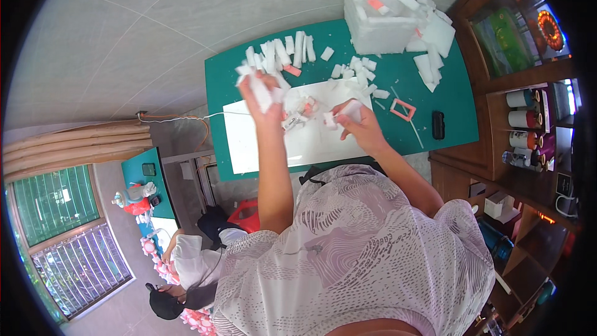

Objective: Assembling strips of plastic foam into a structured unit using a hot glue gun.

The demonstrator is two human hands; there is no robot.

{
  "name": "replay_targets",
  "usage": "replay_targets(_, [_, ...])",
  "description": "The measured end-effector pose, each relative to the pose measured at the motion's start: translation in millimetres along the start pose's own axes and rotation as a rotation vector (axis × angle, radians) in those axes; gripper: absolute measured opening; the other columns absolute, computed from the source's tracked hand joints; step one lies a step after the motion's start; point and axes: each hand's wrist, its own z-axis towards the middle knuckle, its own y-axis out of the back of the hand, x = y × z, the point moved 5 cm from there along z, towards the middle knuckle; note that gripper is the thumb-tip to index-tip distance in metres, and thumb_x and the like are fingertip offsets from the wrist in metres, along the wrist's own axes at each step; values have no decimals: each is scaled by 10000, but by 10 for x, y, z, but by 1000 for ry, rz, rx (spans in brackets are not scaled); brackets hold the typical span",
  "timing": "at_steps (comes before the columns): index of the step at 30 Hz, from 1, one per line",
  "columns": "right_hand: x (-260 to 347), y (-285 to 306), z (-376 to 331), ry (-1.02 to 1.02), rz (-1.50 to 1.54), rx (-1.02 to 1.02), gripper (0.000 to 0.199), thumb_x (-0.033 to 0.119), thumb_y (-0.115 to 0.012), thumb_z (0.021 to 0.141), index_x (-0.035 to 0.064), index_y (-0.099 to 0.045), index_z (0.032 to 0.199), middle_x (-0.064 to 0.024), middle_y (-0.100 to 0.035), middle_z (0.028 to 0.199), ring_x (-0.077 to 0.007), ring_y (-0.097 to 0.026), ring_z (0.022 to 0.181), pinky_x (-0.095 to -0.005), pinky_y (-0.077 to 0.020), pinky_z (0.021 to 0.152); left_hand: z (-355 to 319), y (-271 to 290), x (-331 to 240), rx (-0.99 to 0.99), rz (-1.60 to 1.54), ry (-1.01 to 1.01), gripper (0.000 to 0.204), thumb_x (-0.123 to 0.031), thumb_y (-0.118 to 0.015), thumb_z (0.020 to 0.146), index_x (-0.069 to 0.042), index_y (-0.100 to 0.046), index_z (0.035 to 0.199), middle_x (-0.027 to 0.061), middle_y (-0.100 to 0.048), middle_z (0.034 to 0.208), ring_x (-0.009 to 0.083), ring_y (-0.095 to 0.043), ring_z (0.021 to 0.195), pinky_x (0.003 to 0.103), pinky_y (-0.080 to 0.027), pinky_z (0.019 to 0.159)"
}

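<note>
My left hand [254,96] is raised over the left part of a white board [245,149], its fingers closed round white foam pieces [262,93]. My right hand [365,129] grips a small white foam block [352,111] between thumb and fingers, above the board's right side. Between both hands lies a loose heap of pink and white scraps [305,109] on the board. Beyond my left hand, several white foam strips [300,48] stand or lean in a row, a pink piece [291,70] beside them. Small white foam chunks [356,68] are scattered past my right hand.
The green table [454,112] also bears a big white foam stack [379,25] at the far right, a pink rectangular frame [403,110] and a black case [438,125]. Dark wooden shelves [491,118] stand to the right. Another person [186,261] sits at the left.
</note>
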Motion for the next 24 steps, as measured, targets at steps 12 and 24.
replay_targets(12, [154, 729, -207, -21, 41, -214, 266, 200, -615, 858, 37, -541, 1055, -42, -596, 983, -111, -582, 859, -244, -509, 549, -1071, -196, 1349, 391, 1578, 64, 364, -163, -708, 730, -21, -584, 1041, 13, -579, 801, 89, -532, 729, 250, -434, 661])
replay_targets(24, [396, 1285, -283, -30, -56, -415, 181, 213, -557, 895, 51, -543, 974, -33, -597, 905, -118, -583, 807, -209, -442, 550, -431, 198, 1124, 91, 1571, -14, 240, -211, -675, 772, 0, -564, 804, 41, -561, 674, 123, -511, 612, 285, -414, 570])
